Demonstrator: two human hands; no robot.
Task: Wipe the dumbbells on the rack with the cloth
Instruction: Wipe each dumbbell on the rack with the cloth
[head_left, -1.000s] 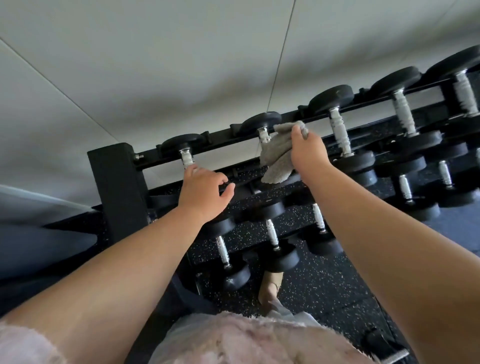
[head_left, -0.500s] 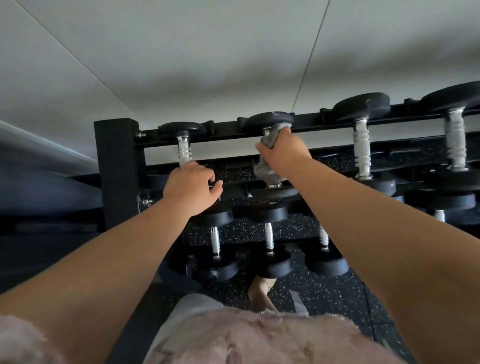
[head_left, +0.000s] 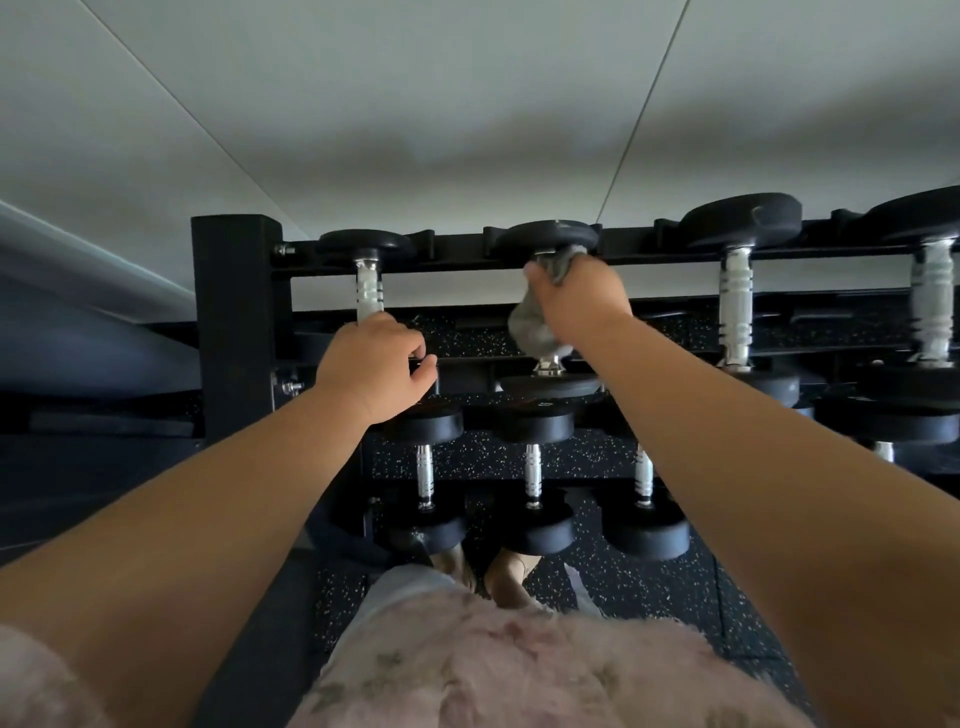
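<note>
Cloth (head_left: 535, 327) (grey) wrapped in right hand (head_left: 579, 299) around dumbbell handle (head_left: 548, 364).

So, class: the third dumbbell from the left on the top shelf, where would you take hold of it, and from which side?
Grip the dumbbell by its ribbed metal handle, coming from above and in front: the handle lies bare between the two black heads.

The person wears a fluffy pale pink top (head_left: 519, 670) with short fuzzy sleeves (head_left: 31, 675). Both forearms are bare, and both feet (head_left: 511, 577) look bare too.
</note>
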